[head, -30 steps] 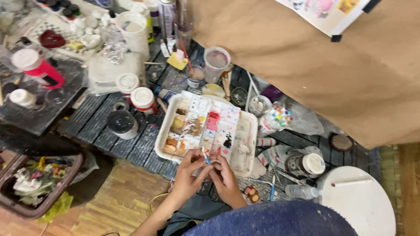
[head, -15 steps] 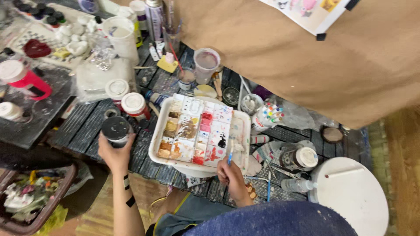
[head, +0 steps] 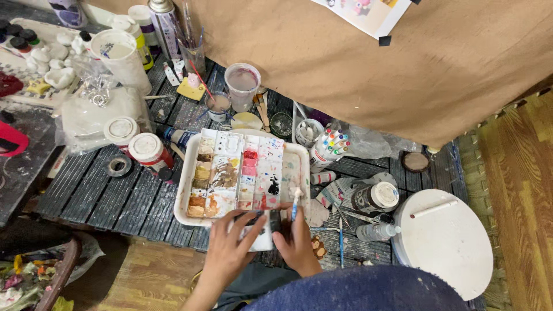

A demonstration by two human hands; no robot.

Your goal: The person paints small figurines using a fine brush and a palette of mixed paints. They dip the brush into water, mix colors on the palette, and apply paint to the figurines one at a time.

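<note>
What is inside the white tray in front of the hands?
The white tray holds paint palettes with brown, yellow, red and black paint. Both hands, left hand and right hand, cover its near edge, hiding what lies there.

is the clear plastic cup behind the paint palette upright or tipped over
Upright: the clear plastic cup stands on its base, open rim facing up, behind the paint palette; pinkish residue shows inside.

Dark slatted table [head: 103, 196] — paint tray [head: 187, 198], jars [head: 148, 151]
</note>
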